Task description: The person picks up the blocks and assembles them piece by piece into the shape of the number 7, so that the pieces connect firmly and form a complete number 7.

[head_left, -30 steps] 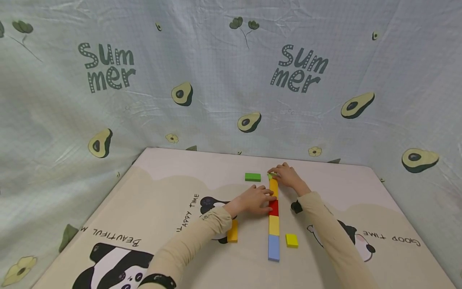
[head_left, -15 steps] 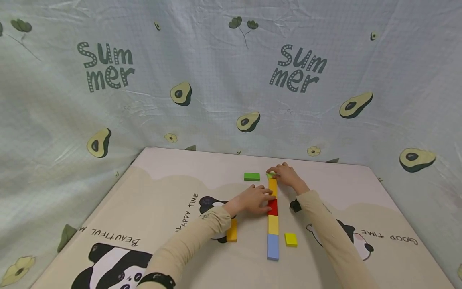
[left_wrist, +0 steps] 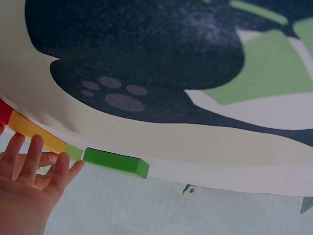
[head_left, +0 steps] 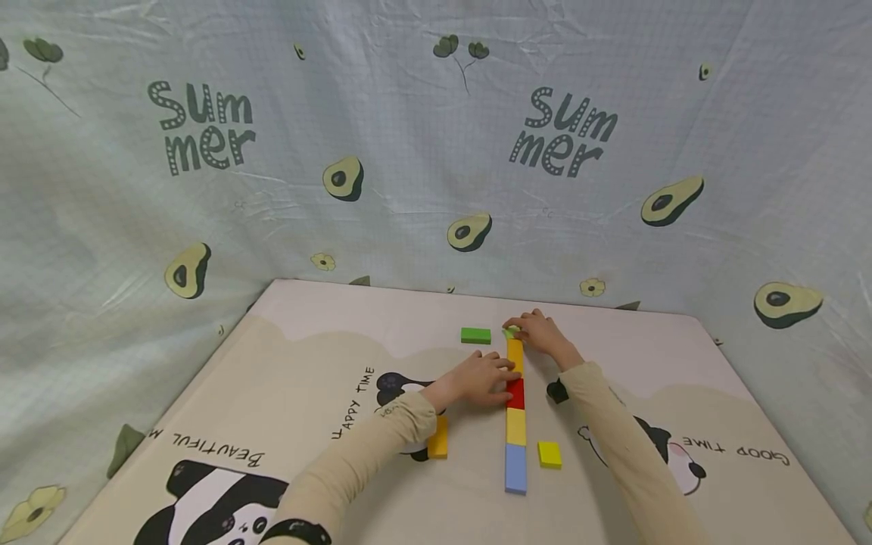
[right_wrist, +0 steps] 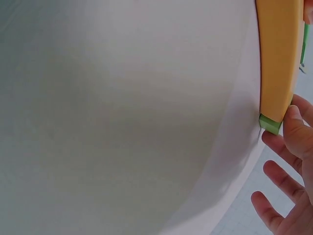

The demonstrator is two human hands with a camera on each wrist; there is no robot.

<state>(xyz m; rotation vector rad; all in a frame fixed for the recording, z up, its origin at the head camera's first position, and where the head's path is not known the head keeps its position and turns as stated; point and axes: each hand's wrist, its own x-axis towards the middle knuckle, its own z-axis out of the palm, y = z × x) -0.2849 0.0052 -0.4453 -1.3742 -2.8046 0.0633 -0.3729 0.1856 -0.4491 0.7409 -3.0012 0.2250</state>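
Observation:
A straight row of toy blocks runs away from me in the head view: a blue block (head_left: 515,468), a pale yellow block (head_left: 516,427), a red block (head_left: 515,393), an orange block (head_left: 515,353) and a small light green block (head_left: 511,331) at the far end. My right hand (head_left: 540,334) pinches the light green block (right_wrist: 270,124) between thumb and fingertip, up against the orange block (right_wrist: 279,58). From the left side, my left hand (head_left: 479,378) touches the row around the orange and red blocks, its fingers loosely extended; their tips partly cover the blocks.
A darker green block (head_left: 475,335) lies left of the row's far end. Another orange block (head_left: 438,437) sits by my left sleeve, and a bright yellow block (head_left: 549,454) lies right of the row. A printed curtain (head_left: 402,151) rises behind the table's back edge.

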